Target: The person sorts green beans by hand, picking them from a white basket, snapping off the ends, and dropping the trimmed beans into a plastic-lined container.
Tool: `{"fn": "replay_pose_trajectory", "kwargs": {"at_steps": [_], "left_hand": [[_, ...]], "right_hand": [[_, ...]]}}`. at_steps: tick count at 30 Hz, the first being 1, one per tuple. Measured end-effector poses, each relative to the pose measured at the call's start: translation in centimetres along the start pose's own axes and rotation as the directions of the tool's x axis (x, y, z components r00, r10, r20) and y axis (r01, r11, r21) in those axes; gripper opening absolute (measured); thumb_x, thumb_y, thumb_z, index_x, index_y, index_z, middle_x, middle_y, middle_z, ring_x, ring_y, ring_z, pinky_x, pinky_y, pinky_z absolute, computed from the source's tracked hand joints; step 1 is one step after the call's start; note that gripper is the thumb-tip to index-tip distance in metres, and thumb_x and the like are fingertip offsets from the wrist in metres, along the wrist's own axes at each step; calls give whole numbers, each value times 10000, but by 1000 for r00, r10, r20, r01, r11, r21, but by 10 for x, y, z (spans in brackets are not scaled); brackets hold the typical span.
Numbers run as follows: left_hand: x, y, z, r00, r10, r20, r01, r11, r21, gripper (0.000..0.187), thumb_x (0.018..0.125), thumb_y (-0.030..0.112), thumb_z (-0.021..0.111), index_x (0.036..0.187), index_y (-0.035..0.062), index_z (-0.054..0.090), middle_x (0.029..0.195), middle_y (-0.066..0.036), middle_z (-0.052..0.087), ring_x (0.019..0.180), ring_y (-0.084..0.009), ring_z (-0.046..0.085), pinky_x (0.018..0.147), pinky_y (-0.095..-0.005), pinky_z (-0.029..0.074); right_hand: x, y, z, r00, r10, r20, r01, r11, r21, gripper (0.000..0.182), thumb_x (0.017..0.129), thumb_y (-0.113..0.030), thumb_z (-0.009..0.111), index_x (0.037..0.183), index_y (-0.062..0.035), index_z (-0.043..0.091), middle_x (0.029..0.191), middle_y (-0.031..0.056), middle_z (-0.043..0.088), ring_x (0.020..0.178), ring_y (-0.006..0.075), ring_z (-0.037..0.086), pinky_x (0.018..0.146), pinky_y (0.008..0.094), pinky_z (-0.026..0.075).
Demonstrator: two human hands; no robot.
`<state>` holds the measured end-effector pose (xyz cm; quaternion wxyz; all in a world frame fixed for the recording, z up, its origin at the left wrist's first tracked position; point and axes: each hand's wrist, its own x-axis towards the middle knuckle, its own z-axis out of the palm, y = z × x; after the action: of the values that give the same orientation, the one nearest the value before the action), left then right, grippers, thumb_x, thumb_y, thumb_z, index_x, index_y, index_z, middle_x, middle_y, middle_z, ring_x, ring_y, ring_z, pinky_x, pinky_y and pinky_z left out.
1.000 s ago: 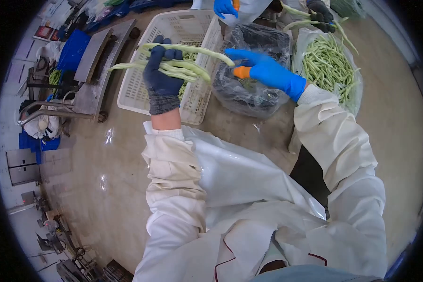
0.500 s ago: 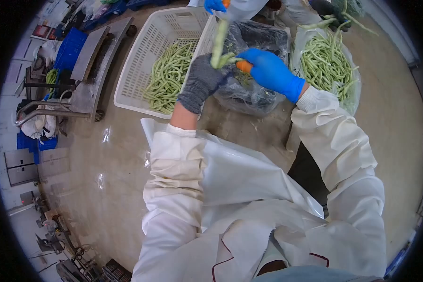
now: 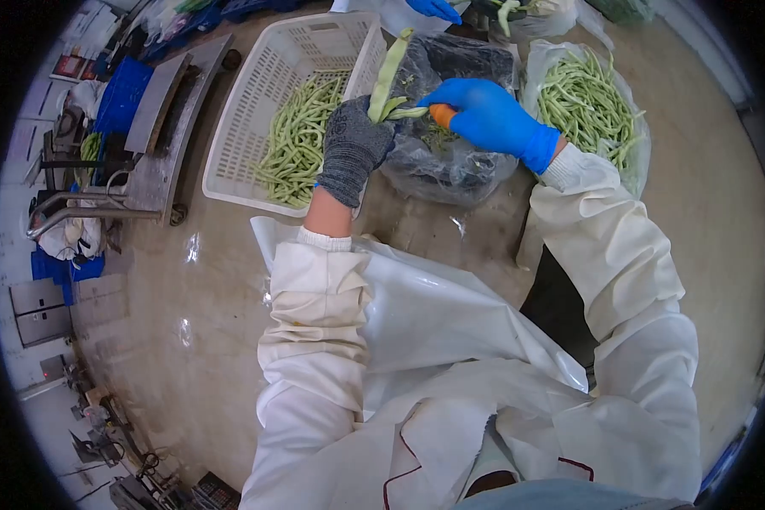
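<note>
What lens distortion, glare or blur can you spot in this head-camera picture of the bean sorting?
Head view: a fisheye lens bends the floor and crate outward, with a black ring round the edge. Bright glare patches sit on the wet floor and the apron. The left hand, its beans and the right hand are fairly sharp; the far rim is soft and stretched.

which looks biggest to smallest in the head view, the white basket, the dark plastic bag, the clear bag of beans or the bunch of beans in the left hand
1. white basket
2. and 3. dark plastic bag and clear bag of beans: they look about alike, so no ranking between them.
4. bunch of beans held in the left hand, plainly smallest.
</note>
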<state>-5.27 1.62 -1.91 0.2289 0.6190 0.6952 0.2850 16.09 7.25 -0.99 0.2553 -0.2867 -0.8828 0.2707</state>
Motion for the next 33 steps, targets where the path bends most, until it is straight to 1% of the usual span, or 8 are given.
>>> {"fn": "replay_pose_trajectory", "kwargs": {"at_steps": [2,9,18,21,24,25,28,33], "left_hand": [[-2,3,0,992,117,-51,-110,987,121,214,734,110,741,903,1,669,654,-65,639,535,-133,592,517,-286,480],[-16,22,-15,987,128,96,-13,664,-748,277,741,53,682,1005,-19,644,842,-99,671,734,-164,629,635,-292,504],[-14,-30,-98,982,15,-187,-184,264,-947,317,852,49,582,1140,-78,543,854,-70,577,728,-132,545,628,-234,455],[-12,-64,-119,904,-181,-388,-323,307,-895,274,796,56,664,1043,-42,599,923,-98,636,693,-151,608,599,-257,483],[9,-115,-112,595,-410,-691,-285,696,-658,293,755,71,698,1006,-45,599,919,-110,645,677,-168,626,586,-277,497],[11,-123,-120,562,-325,-760,124,942,-311,318,712,61,721,976,-58,589,872,-118,644,671,-188,638,585,-301,513],[8,-88,-95,750,-434,-500,-165,609,-776,251,743,11,686,973,-54,609,853,-115,650,651,-204,625,603,-319,515],[-4,-20,-52,997,-49,62,78,498,-863,261,780,14,640,1034,-42,623,938,-86,666,736,-159,613,683,-273,503]], "right_hand": [[0,-3,-2,999,30,35,-30,999,11,245,846,-106,564,1068,-60,657,903,133,659,769,246,617,730,331,487],[3,-20,-4,945,238,226,-322,542,776,244,807,-140,568,950,19,684,758,78,619,682,120,538,658,310,475],[-8,93,-22,950,272,151,-190,891,-412,293,769,-241,562,859,20,661,788,216,628,722,352,600,706,413,483],[-26,136,-33,919,394,31,-310,766,-563,285,765,-220,554,894,7,668,831,234,630,808,399,611,746,446,480],[-24,126,-29,934,324,-147,-356,832,-425,256,750,-187,573,907,-10,670,879,234,638,829,422,609,771,461,492],[-23,117,-27,938,269,-217,-334,869,-365,243,742,-178,583,902,-17,670,900,234,641,830,432,606,780,466,498],[-15,90,-19,922,130,-364,-244,927,-285,261,754,-145,573,970,-37,670,910,222,647,837,411,614,786,453,498],[3,49,-24,954,245,-174,-280,935,-218,369,773,-63,548,1132,-83,629,1003,181,649,884,328,629,787,389,493]]}}
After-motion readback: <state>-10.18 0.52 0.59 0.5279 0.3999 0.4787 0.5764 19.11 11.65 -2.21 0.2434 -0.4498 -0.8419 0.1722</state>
